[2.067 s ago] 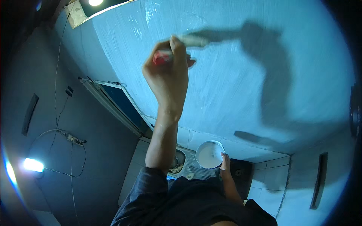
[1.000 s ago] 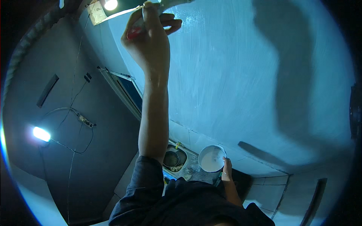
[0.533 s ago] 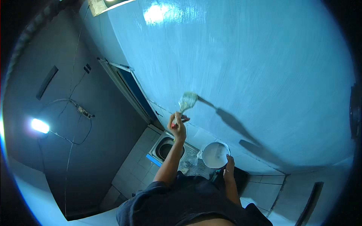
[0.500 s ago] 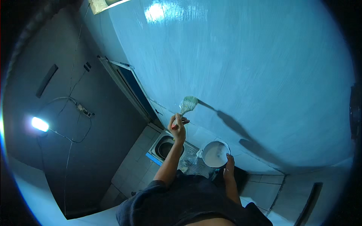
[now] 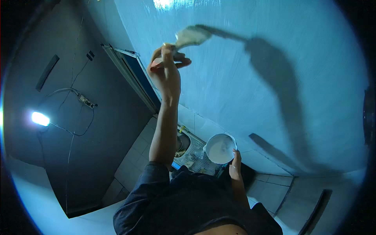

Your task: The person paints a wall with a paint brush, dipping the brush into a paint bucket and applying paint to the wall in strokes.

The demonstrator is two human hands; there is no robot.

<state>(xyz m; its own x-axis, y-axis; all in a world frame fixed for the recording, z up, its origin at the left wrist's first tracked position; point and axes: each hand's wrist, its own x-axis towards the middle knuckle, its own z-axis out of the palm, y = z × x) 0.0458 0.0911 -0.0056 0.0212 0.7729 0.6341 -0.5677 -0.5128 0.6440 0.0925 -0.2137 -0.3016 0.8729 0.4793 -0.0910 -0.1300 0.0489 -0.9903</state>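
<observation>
Your left hand [image 5: 166, 74], fingers pinching the brush [image 5: 190, 36], has risen to twelve o'clock on the pale blue wall [image 5: 250, 86]; your right hand [image 5: 235, 165], fingers wrapped, holds the paint tin [image 5: 220, 148].

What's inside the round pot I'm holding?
The pot in the right hand holds white paint, filling it nearly to the rim. The paint covers its bottom, so nothing below shows.

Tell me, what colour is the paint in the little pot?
White, as the head view shows: the pot is full of white paint.
</observation>
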